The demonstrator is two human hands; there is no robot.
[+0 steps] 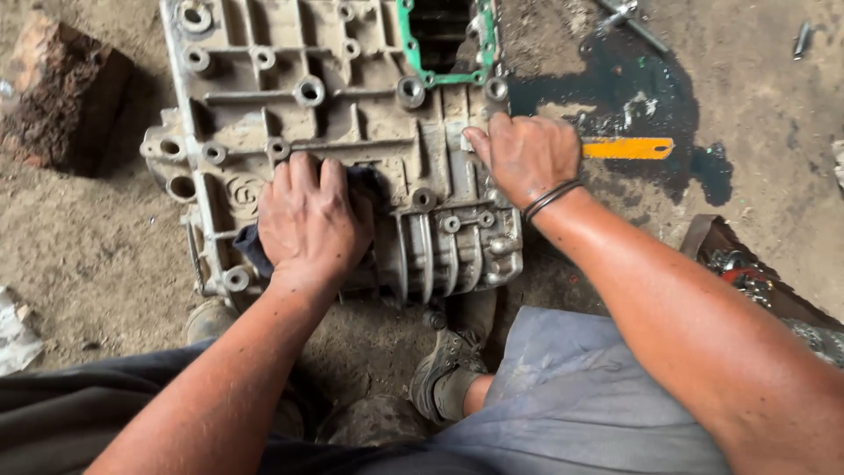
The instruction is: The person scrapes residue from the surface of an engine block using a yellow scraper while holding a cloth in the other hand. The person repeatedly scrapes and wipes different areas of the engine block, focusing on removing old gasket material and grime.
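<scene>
Left hand (pixel 309 220): grip closed flat over a dark blue cloth rag (pixel 255 246), pressing it onto the dirty grey cast-metal housing (pixel 352 88).
Right hand (pixel 525 157): grip holds a yellow-handled flat tool (pixel 628 148), fingertips on the housing's edge.
Housing: lies on the dirt floor (pixel 97 255) under both grips.
Green gasket (pixel 411 48): beyond the right grip.

I saw a dull grey, dust-streaked metal casing (pixel 334 123) at upper centre, with a bright green gasket (pixel 411 53) along its top opening. A dark blue rag (pixel 255 248) showed at centre left. An orange-yellow strip (pixel 627 148) lay beside a black oil stain (pixel 651 105), upper right.
</scene>
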